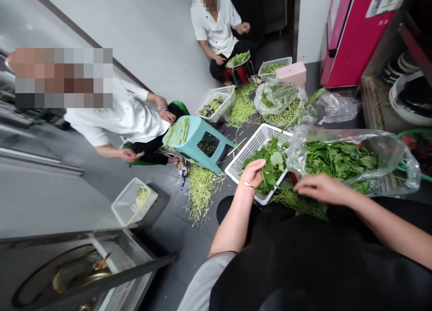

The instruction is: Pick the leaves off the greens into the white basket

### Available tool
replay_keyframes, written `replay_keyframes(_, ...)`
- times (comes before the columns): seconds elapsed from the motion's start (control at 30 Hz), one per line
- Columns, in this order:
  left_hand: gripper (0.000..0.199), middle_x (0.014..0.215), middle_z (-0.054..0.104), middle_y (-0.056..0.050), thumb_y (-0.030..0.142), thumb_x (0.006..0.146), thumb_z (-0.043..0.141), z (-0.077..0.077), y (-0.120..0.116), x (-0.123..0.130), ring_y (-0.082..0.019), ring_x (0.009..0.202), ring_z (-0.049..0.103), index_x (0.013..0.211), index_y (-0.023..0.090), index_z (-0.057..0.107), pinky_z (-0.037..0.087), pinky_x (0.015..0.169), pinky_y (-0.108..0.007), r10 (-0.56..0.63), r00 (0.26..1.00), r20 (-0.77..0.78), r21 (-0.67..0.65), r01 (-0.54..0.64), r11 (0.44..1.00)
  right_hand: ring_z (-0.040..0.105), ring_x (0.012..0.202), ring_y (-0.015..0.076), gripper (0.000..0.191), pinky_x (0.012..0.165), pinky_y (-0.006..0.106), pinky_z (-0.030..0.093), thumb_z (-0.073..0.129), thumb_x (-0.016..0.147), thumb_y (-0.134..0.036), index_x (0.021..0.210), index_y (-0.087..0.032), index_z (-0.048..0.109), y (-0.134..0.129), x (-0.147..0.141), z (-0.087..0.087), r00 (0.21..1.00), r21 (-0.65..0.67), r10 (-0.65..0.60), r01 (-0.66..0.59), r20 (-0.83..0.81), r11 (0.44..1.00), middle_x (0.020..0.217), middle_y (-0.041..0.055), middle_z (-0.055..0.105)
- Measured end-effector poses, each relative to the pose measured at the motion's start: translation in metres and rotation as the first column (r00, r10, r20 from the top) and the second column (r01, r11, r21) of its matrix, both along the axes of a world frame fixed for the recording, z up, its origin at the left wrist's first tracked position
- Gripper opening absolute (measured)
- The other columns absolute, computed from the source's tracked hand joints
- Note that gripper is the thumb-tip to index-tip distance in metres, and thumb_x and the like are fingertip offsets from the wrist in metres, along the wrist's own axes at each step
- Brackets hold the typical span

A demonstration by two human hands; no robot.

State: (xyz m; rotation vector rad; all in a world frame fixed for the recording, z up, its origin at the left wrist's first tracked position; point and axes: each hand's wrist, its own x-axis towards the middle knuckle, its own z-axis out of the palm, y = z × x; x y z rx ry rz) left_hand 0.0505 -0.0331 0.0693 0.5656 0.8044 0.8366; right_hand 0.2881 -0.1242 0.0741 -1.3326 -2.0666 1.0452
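Note:
My left hand point(254, 172), a bangle at its wrist, is closed around a bunch of leafy greens point(272, 161). It holds them above a white slotted basket point(232, 169), which has more leaves in it. To the right, my right hand point(317, 187) has its fingers drawn together just above a heap of thin green stems point(300, 202). Whatever those fingertips may pinch is too small to make out. Behind that hand lies an open clear plastic bag point(393, 149) full of leafy greens point(340, 160).
Two co-workers in white shirts point(118, 115) sit ahead and to the left. A light-blue stool point(193, 137) carries stalks. Peelings point(202, 189) litter the floor. White crates point(130, 209), a pink box point(292, 73) and a red cabinet point(354, 45) stand around.

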Motion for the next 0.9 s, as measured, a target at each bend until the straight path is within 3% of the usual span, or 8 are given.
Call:
replay_keyframes(0.07, 0.021, 0.058, 0.064, -0.003, 0.019, 0.057, 0.081, -0.002, -0.004, -0.003, -0.016, 0.057, 0.064, 0.064, 0.011, 0.064, 0.055, 0.072, -0.036, 0.002, 1.000, 0.000, 0.008, -0.002, 1.000, 0.064, 0.066, 0.0160, 0.037, 0.061, 0.031, 0.054, 0.060, 0.081, -0.044, 0.113, -0.025, 0.066, 0.026, 0.012, 0.024, 0.948, 0.004, -0.284, 0.288, -0.145, 0.958, 0.109, 0.0069, 0.069)
replay_keyframes(0.1, 0.023, 0.059, 0.065, -0.003, 0.020, 0.055, 0.083, -0.003, -0.006, -0.004, -0.015, 0.055, 0.063, 0.063, 0.011, 0.064, 0.055, 0.070, -0.036, 0.004, 1.000, 0.002, 0.007, -0.004, 1.000, 0.062, 0.061, 0.0137, 0.050, 0.057, 0.030, 0.053, 0.066, 0.077, -0.044, 0.122, -0.025, 0.060, 0.039, 0.014, 0.034, 0.922, -0.010, -0.333, 0.337, -0.196, 0.941, 0.117, 0.0084, 0.066)
replay_keyframes(0.2, 0.028, 0.060, 0.066, -0.004, 0.025, 0.051, 0.085, -0.003, -0.013, -0.003, -0.015, 0.054, 0.062, 0.061, 0.011, 0.063, 0.054, 0.064, -0.033, -0.024, 1.000, 0.016, 0.002, 0.024, 1.000, 0.057, 0.056, 0.0089, 0.076, 0.051, 0.025, 0.050, 0.076, 0.066, -0.039, 0.136, -0.026, 0.048, 0.070, 0.000, 0.044, 0.920, -0.062, -0.223, 0.214, -0.323, 0.975, 0.126, 0.0092, 0.060)
replay_keyframes(0.33, 0.031, 0.058, 0.065, -0.005, 0.029, 0.052, 0.085, -0.003, -0.021, -0.001, -0.015, 0.052, 0.061, 0.065, 0.010, 0.066, 0.051, 0.060, -0.030, -0.063, 0.998, -0.008, 0.027, 0.063, 0.998, 0.057, 0.058, 0.0104, 0.069, 0.050, 0.024, 0.049, 0.077, 0.065, -0.037, 0.128, -0.023, 0.054, 0.082, -0.043, 0.026, 0.893, -0.189, -0.057, -0.032, -0.446, 0.981, 0.092, 0.0019, 0.069)
replay_keyframes(0.43, 0.034, 0.057, 0.065, -0.004, 0.031, 0.050, 0.086, -0.007, -0.025, -0.005, -0.013, 0.050, 0.060, 0.068, 0.009, 0.068, 0.048, 0.055, -0.027, 0.053, 0.996, -0.077, 0.076, -0.047, 0.996, 0.053, 0.051, 0.0104, 0.040, 0.045, 0.024, 0.046, 0.077, 0.063, -0.038, 0.096, -0.018, 0.066, 0.081, -0.058, 0.012, 0.900, -0.293, -0.145, 0.019, -0.412, 0.956, 0.063, -0.0032, 0.060)
replay_keyframes(0.53, 0.038, 0.057, 0.066, -0.004, 0.033, 0.047, 0.087, -0.014, -0.028, -0.015, -0.015, 0.048, 0.060, 0.071, 0.010, 0.069, 0.048, 0.051, -0.028, 0.141, 0.982, -0.123, 0.097, -0.130, 0.987, 0.048, 0.045, 0.0091, 0.028, 0.040, 0.023, 0.041, 0.077, 0.059, -0.036, 0.067, -0.018, 0.058, 0.084, -0.056, 0.008, 0.863, -0.410, -0.287, 0.105, -0.415, 0.906, 0.056, -0.0033, 0.056)
replay_keyframes(0.7, 0.041, 0.054, 0.063, -0.001, 0.035, 0.045, 0.088, -0.032, -0.029, -0.042, -0.016, 0.047, 0.060, 0.072, 0.012, 0.066, 0.047, 0.048, -0.028, 0.210, 0.970, -0.127, 0.016, -0.209, 0.978, 0.032, 0.036, 0.0056, 0.026, 0.032, 0.022, 0.027, 0.071, 0.060, -0.034, 0.074, -0.020, 0.054, 0.100, -0.059, 0.009, 0.629, -0.527, -0.367, -0.081, -0.685, 0.846, 0.053, -0.0051, 0.049)
replay_keyframes(0.9, 0.038, 0.057, 0.059, 0.002, 0.030, 0.052, 0.084, -0.050, -0.017, -0.078, -0.011, 0.049, 0.057, 0.077, 0.015, 0.060, 0.041, 0.046, -0.022, 0.348, 0.937, 0.014, -0.132, -0.343, 0.930, 0.033, 0.046, 0.0111, 0.027, 0.043, 0.029, 0.029, 0.069, 0.064, -0.036, 0.073, -0.026, 0.047, 0.133, -0.059, -0.026, 0.537, -0.501, -0.498, 0.153, -0.681, 0.852, 0.054, -0.0039, 0.039)
